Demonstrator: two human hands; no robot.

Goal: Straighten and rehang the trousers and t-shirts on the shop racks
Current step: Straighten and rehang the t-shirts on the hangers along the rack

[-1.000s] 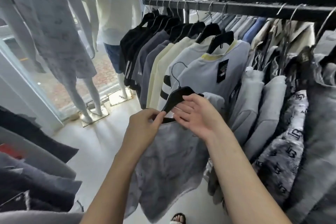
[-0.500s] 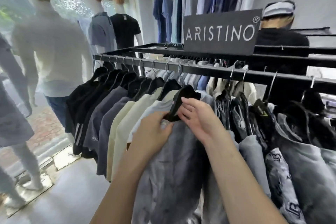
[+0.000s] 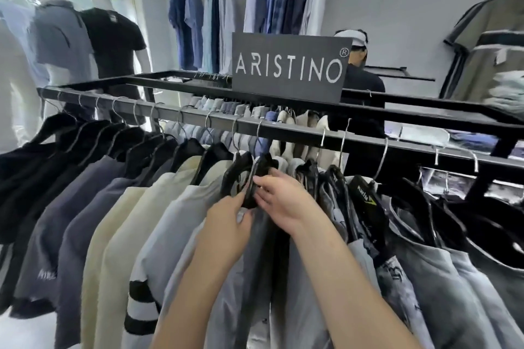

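A black hanger (image 3: 256, 176) carrying a grey patterned t-shirt (image 3: 262, 241) hangs with its metal hook over the black rack rail (image 3: 300, 129). My left hand (image 3: 226, 224) pinches the hanger's lower left end and the shirt's collar. Just to the right, my right hand (image 3: 283, 195) grips the hanger body. The shirt sits squeezed between a pale grey t-shirt (image 3: 181, 224) on its left and grey patterned shirts (image 3: 334, 207) on its right. Most of the held shirt is hidden behind my forearms.
The rail holds several black, slate, cream and grey shirts to the left and dark ones to the right. A dark ARISTINO sign (image 3: 289, 66) stands on the rack top. A person (image 3: 360, 76) stands behind the rack. Dressed mannequins (image 3: 113, 45) fill the left; blue shirts (image 3: 198, 28) hang on the back wall.
Both hands lifted the hanger with the grey shirt from waist height up to the rail, and its hook now sits over the rail. My view tilted upward.
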